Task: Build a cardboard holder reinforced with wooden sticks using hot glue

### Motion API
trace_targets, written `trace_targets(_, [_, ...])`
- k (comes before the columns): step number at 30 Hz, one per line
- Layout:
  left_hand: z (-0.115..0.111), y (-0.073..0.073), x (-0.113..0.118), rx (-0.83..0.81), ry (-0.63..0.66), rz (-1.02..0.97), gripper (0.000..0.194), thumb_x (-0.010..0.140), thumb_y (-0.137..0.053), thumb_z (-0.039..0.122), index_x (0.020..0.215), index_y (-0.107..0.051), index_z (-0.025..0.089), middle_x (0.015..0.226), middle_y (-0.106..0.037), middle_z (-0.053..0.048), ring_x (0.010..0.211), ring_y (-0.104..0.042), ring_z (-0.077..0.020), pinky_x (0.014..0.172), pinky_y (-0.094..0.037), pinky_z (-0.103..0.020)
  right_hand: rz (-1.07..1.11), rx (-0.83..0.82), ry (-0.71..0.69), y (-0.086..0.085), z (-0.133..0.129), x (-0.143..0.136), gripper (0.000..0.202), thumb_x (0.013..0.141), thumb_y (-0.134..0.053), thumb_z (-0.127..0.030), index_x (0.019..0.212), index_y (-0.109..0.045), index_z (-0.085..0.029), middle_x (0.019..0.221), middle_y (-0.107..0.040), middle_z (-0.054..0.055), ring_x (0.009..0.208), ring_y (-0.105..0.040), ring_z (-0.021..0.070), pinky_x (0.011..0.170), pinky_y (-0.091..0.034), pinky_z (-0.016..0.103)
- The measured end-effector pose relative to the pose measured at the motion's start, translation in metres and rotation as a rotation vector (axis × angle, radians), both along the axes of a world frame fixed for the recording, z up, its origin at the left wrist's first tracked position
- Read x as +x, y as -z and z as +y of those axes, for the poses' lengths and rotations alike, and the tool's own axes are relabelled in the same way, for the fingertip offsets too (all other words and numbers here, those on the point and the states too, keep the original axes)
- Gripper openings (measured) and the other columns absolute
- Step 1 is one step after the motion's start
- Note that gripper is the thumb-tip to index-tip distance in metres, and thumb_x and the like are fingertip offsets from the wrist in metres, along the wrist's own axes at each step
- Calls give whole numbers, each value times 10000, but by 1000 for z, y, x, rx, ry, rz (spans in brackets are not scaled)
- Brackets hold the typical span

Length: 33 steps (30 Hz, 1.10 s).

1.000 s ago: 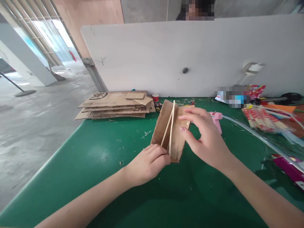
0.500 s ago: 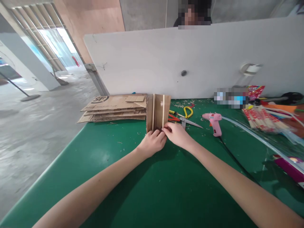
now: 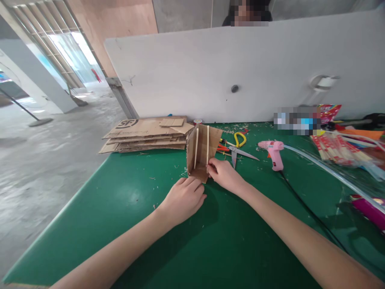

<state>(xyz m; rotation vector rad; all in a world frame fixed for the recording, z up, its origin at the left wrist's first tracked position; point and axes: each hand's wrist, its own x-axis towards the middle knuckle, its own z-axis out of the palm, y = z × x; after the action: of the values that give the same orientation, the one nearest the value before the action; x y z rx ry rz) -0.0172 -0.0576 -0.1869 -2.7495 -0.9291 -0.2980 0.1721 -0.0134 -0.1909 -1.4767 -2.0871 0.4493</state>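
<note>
A folded cardboard piece (image 3: pixel 202 156) stands on the green table, with a base and upright walls. Two thin wooden sticks run up it, a left stick (image 3: pixel 196 148) and a right stick (image 3: pixel 207 140). My right hand (image 3: pixel 224 174) pinches the lower end of the right stick, at the cardboard's right side. Just in front of the base is my left hand (image 3: pixel 183 198), its fingers loosely bent and apart, nothing seen in them; whether its fingertips touch the cardboard edge I cannot tell.
Flat cardboard sheets (image 3: pixel 147 134) are stacked at the back left. Scissors (image 3: pixel 240 153) and yellow-handled pliers (image 3: pixel 240 139) lie right of the cardboard piece. Further right are a pink glue gun (image 3: pixel 273 152) with its cord and bundled sticks (image 3: pixel 333 150). A white panel (image 3: pixel 186 76) stands behind; a person is beyond it.
My left hand has drawn back from the cardboard, toward me and left. The cardboard piece now leans and shows more of its base. My right hand stays at the right stick.
</note>
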Motion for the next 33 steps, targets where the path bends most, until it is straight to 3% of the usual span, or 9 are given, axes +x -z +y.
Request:
trace_targets(4, [-6,-8,-8,14,-25,-25,257,942,-383,284,825,-581,169,791,-599,-40,743,-596,-179,606,-453,-303,40,-32,6,1,-1,1,173,916,-406,-241,824,-543,-189,694,-654,39,630,-624,148,594,-397,232])
trace_targets(9, [-15,-10,-8,-155,-21,61,219,949,-357,260,934,-563,188,772,-615,-3,560,-588,-137,443,-356,-245,96,-56,-3,5,-3,4,163,923,-398,-248,849,-531,-190,731,-665,48,656,-644,158,603,-422,243])
trace_targets(14, [-12,-6,-14,-169,-123,-19,290,950,-351,338,862,-584,190,715,-648,-14,604,-627,-153,480,-384,-237,130,-50,18,10,-5,4,143,925,-398,-250,868,-513,-188,762,-665,56,728,-663,173,643,-446,251])
trace_targets(18, [-6,-14,-11,-241,-204,-177,280,922,-408,336,1129,-538,198,785,-674,-23,606,-621,-151,520,-426,-254,125,-14,14,14,-4,3,137,918,-405,-230,872,-522,-176,750,-659,59,710,-653,169,640,-441,249])
trace_targets(22, [3,-34,14,-354,-271,-453,422,897,-443,290,1281,-419,115,783,-668,-47,658,-625,-166,578,-476,-283,128,41,2,18,-4,3,129,912,-418,-222,875,-532,-175,750,-656,57,689,-639,169,626,-427,252])
trace_targets(24, [10,-49,30,-296,-288,-556,419,901,-436,275,1291,-421,121,857,-673,-71,760,-635,-183,671,-497,-308,130,79,-4,18,-3,3,121,906,-429,-214,853,-532,-178,740,-652,55,672,-630,172,616,-417,259])
trace_targets(28, [23,-83,55,-151,-321,-588,446,896,-445,260,1323,-397,139,1126,-628,-132,905,-628,-217,749,-500,-344,97,117,-17,19,-3,5,122,884,-457,-190,779,-519,-187,708,-638,51,643,-610,177,610,-404,273])
trace_targets(31, [31,-101,61,-115,-296,-572,454,890,-436,211,1339,-377,188,1037,-668,-86,866,-633,-202,714,-491,-325,109,84,-46,20,-2,6,132,900,-428,-190,806,-521,-189,705,-638,40,652,-621,166,625,-427,266])
trace_targets(33, [35,-107,61,-90,-278,-545,360,884,-430,190,1238,-478,232,948,-688,-37,808,-632,-187,681,-477,-311,127,42,-66,18,-2,6,144,920,-398,-205,855,-525,-189,735,-647,36,670,-632,157,637,-446,261])
